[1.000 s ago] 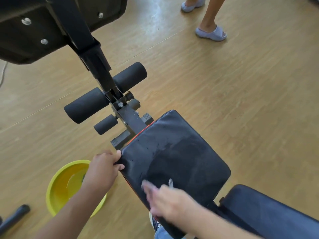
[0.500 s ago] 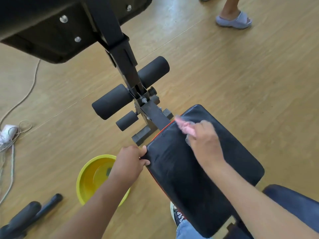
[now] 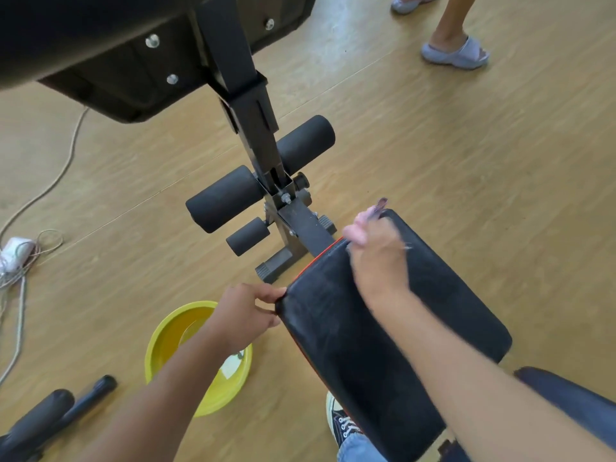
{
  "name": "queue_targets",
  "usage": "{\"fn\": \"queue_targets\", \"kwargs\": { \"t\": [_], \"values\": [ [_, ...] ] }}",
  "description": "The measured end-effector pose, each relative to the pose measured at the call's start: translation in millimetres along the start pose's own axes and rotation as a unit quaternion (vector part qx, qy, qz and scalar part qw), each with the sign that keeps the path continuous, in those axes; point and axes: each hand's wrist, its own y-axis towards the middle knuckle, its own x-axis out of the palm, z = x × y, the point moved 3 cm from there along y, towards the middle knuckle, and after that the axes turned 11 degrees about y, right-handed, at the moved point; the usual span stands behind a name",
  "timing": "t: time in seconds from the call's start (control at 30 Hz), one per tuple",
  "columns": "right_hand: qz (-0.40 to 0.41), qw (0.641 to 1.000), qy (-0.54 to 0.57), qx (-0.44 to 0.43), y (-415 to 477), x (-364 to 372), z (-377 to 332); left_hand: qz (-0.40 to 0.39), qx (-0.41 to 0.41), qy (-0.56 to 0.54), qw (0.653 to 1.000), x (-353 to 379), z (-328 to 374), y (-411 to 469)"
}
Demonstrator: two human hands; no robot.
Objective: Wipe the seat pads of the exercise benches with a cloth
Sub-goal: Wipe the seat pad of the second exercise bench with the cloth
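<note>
A black seat pad (image 3: 433, 311) with a red edge fills the lower right of the head view. My left hand (image 3: 245, 313) grips the pad's near left corner, thumb on top. My right hand (image 3: 378, 258) presses on the far end of the pad, blurred by motion, closed on a pink cloth (image 3: 373, 215) that sticks out past my fingers over the pad's far edge. A second dark pad (image 3: 573, 398) lies at the lower right.
Black foam rollers (image 3: 263, 175) and the bench post (image 3: 246, 105) stand just beyond the pad. A yellow bowl (image 3: 160, 348) sits on the wood floor under my left arm. A cord and white plug (image 3: 15, 253) lie at left. Another person's slippered feet (image 3: 456, 53) stand at top right.
My right hand swept the cloth from the near end of the pad up to its far edge. The left hand kept its hold on the corner.
</note>
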Motion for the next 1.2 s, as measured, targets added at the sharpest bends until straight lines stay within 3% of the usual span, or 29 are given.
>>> {"fn": "queue_targets", "kwargs": {
  "t": [0.07, 0.17, 0.2, 0.27, 0.33, 0.4, 0.43, 0.5, 0.53, 0.6, 0.67, 0.73, 0.8, 0.83, 0.87, 0.93, 1.0, 1.07, 1.1, 1.13, 1.2],
  "values": [
    [-0.084, 0.994, -0.021, -0.062, -43.4, 26.3, -44.4, 0.007, 0.008, 0.001, 1.0, -1.1, -1.8, -0.7],
    [-0.229, 0.938, -0.032, -0.256, -94.3, 40.9, -70.3, -0.002, 0.012, 0.028, 1.0, -1.8, -6.4, -2.4],
    [-0.242, 0.921, -0.064, -0.297, -85.7, 30.7, -65.0, -0.011, 0.016, 0.026, 0.999, -1.0, -6.1, -3.1],
    [-0.193, 0.932, -0.115, -0.285, -41.6, 1.4, -35.4, -0.021, 0.019, 0.012, 1.0, 0.7, -5.0, -3.7],
    [-0.071, 0.983, -0.078, -0.15, -3.9, -22.2, 2.7, -0.007, 0.01, 0.009, 1.0, 2.6, -4.8, -3.4],
    [0.004, 0.998, -0.039, -0.045, -11.7, -36.6, 15.3, 0.01, 0.008, 0.005, 1.0, 7.2, -5.1, -1.7],
    [-0.018, 0.995, -0.08, -0.056, -34.9, -31.9, 9.8, 0.014, 0.008, 0.004, 1.0, 8.9, -5.3, -1.3],
    [-0.138, 0.953, -0.18, -0.199, -102.8, -16.3, -12.3, 0.019, 0.009, 0.01, 1.0, 9.6, -5.0, -1.0],
    [-0.194, 0.922, -0.185, -0.278, -135.0, -16.5, -17.0, 0.02, 0.012, 0.014, 1.0, 9.9, -5.2, -0.5],
    [-0.249, 0.9, -0.139, -0.329, -143.4, -34.5, -0.8, 0.018, 0.017, 0.023, 0.999, 10.4, -4.4, -1.1],
    [-0.184, 0.935, -0.163, -0.254, -104.6, -58.3, 39.6, 0.016, 0.026, 0.051, 0.998, 10.2, -5.5, -0.7],
    [-0.043, 0.98, -0.169, -0.092, -65.9, -91.3, 85.2, 0.019, 0.034, 0.088, 0.995, 9.8, -7.2, 0.4],
    [0.037, 0.988, -0.139, 0.05, -66.7, -100.0, 98.8, 0.027, 0.041, 0.121, 0.991, 10.1, -5.9, 2.0],
    [0.037, 0.99, -0.123, 0.061, -81.4, -92.5, 85.5, 0.03, 0.044, 0.136, 0.989, 10.4, -5.5, 2.7],
    [-0.011, 0.991, -0.13, 0.019, -108.8, -81.8, 72.2, 0.031, 0.049, 0.148, 0.987, 12.8, -4.8, 4.0],
    [-0.146, 0.971, -0.157, -0.107, -176.3, -60.1, 42.2, 0.032, 0.055, 0.166, 0.984, 14.5, -4.9, 4.3],
    [-0.293, 0.931, -0.158, -0.149, -213.4, -60.7, 27.7, 0.036, 0.063, 0.172, 0.982, 16.5, -4.8, 4.1],
    [-0.303, 0.912, -0.167, -0.219, -213.6, -75.7, 52.3, 0.041, 0.065, 0.163, 0.984, 17.3, -5.7, 2.9],
    [-0.281, 0.901, -0.236, -0.232, -196.2, -90.2, 65.4, 0.043, 0.066, 0.158, 0.984, 17.6, -6.1, 2.3],
    [-0.196, 0.91, -0.295, -0.215, -170.2, -106.6, 85.3, 0.044, 0.067, 0.155, 0.985, 18.4, -7.2, 2.0],
    [-0.065, 0.966, -0.249, -0.04, -125.5, -142.4, 108.4, 0.043, 0.071, 0.157, 0.984, 19.7, -9.0, 2.8]
  ]
}}
